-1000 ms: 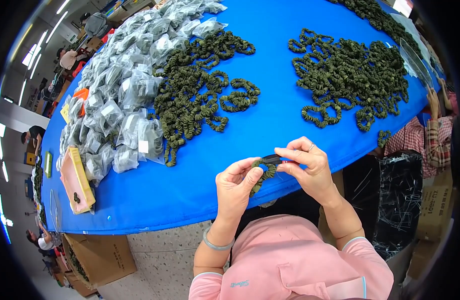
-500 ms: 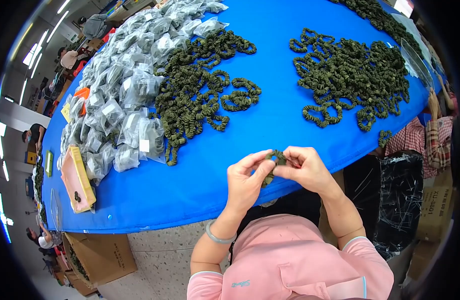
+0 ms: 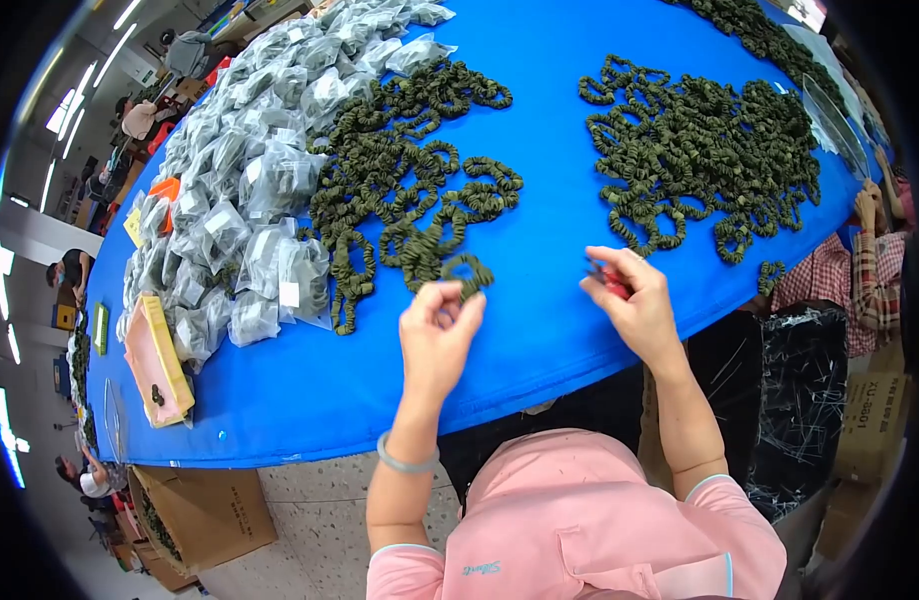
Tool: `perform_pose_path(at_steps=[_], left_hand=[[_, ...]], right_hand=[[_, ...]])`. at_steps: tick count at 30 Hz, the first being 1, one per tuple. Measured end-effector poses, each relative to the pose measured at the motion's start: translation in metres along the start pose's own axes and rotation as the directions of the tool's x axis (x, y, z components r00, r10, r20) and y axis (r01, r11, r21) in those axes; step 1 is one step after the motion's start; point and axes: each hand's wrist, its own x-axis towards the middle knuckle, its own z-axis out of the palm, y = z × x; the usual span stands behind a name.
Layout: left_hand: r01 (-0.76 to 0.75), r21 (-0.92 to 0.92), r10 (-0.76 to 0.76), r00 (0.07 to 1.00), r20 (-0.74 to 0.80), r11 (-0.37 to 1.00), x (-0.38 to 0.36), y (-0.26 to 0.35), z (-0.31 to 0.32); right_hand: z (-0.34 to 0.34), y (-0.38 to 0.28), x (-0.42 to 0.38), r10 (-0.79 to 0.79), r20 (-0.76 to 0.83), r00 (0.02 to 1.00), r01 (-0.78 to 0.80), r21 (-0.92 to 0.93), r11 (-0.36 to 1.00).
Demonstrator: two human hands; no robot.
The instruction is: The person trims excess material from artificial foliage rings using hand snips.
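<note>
A dark green ruffled scrunchie (image 3: pixel 470 272), smeared by motion, is at the fingertips of my left hand (image 3: pixel 435 335), whose fingers are curled in. Just beyond it lies the left pile of green scrunchies (image 3: pixel 380 190), its near edge blurred. My right hand (image 3: pixel 635 305) is closed around a small red-handled tool (image 3: pixel 613 282), which looks like thread snips; its dark tip points left. Ahead of that hand spreads a second pile of green scrunchies (image 3: pixel 710 150).
Many clear bags of scrunchies (image 3: pixel 250 180) are heaped at the left of the blue table (image 3: pixel 540 110). A pink and yellow tray (image 3: pixel 158 365) sits near the left edge. Below stands an open cardboard box (image 3: pixel 215 515). Other people work around the room.
My hands have parted. The left went forward and left with the scrunchie to the left pile, where more green now shows at the near edge. The right moved slightly right and forward with its tool.
</note>
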Motion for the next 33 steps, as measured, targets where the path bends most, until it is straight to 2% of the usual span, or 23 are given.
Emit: perform_pose_path(at_steps=[2, 3, 7, 8, 12, 18, 20, 22, 23, 25, 27, 28, 30, 32, 33], left_hand=[[-0.100, 0.133, 0.093, 0.994, 0.057, 0.986, -0.024, 0.000, 0.002], [-0.096, 0.134, 0.089, 0.994, 0.058, 0.986, -0.032, -0.002, 0.002], [-0.202, 0.245, 0.189, 0.979, 0.073, 0.948, -0.056, -0.009, -0.001], [-0.200, 0.246, 0.188, 0.980, 0.070, 0.948, -0.059, -0.010, -0.002], [-0.201, 0.248, 0.192, 0.980, 0.059, 0.948, -0.067, -0.010, -0.004], [-0.223, 0.237, 0.212, 0.975, 0.072, 0.946, -0.069, -0.011, -0.003], [-0.246, 0.238, 0.242, 0.969, 0.047, 0.940, -0.069, -0.010, -0.004], [-0.270, 0.239, 0.272, 0.962, 0.022, 0.933, -0.069, -0.010, -0.003], [-0.271, 0.237, 0.274, 0.962, 0.019, 0.933, -0.069, -0.010, -0.002], [-0.332, 0.213, 0.331, 0.943, 0.040, 0.919, -0.068, -0.009, 0.000], [-0.393, 0.186, 0.389, 0.919, 0.063, 0.900, -0.067, -0.008, 0.004], [-0.394, 0.184, 0.389, 0.919, 0.066, 0.900, -0.067, -0.006, 0.005], [-0.274, -0.150, 0.281, 0.959, 0.024, 0.950, -0.068, 0.000, 0.007], [-0.131, -0.469, 0.161, 0.987, 0.023, 0.874, -0.068, 0.004, 0.008], [-0.132, -0.468, 0.162, 0.987, 0.024, 0.874, -0.066, 0.005, 0.008]], right_hand=[[0.010, -0.003, -0.001, -0.041, 0.068, 0.997, 0.044, -0.037, 0.998], [0.015, -0.002, -0.001, -0.037, 0.070, 0.997, 0.040, -0.036, 0.999], [0.036, 0.007, 0.003, -0.336, 0.182, 0.924, 0.376, -0.280, 0.883], [0.041, 0.007, 0.005, -0.336, 0.183, 0.924, 0.377, -0.278, 0.884], [0.060, 0.009, 0.020, -0.639, 0.287, 0.714, 0.688, -0.460, 0.562], [0.078, 0.010, 0.027, -0.715, 0.333, 0.615, 0.773, -0.436, 0.462], [0.074, 0.003, 0.022, -0.495, 0.257, 0.830, 0.549, -0.211, 0.809], [0.070, -0.001, 0.017, -0.199, 0.262, 0.944, 0.194, 0.046, 0.980], [0.069, 0.000, 0.014, -0.202, 0.263, 0.943, 0.197, 0.045, 0.979], [0.066, 0.003, 0.006, -0.046, 0.438, 0.898, -0.097, 0.300, 0.949], [0.061, 0.007, 0.001, 0.044, 0.620, 0.783, -0.411, 0.464, 0.784], [0.056, 0.006, 0.001, 0.045, 0.618, 0.785, -0.411, 0.465, 0.784], [0.041, -0.002, 0.006, 0.101, 0.667, 0.738, -0.445, 0.368, 0.817], [0.030, -0.010, 0.009, 0.161, 0.709, 0.687, -0.472, 0.266, 0.840], [0.028, -0.012, 0.009, 0.160, 0.708, 0.688, -0.472, 0.268, 0.840]])
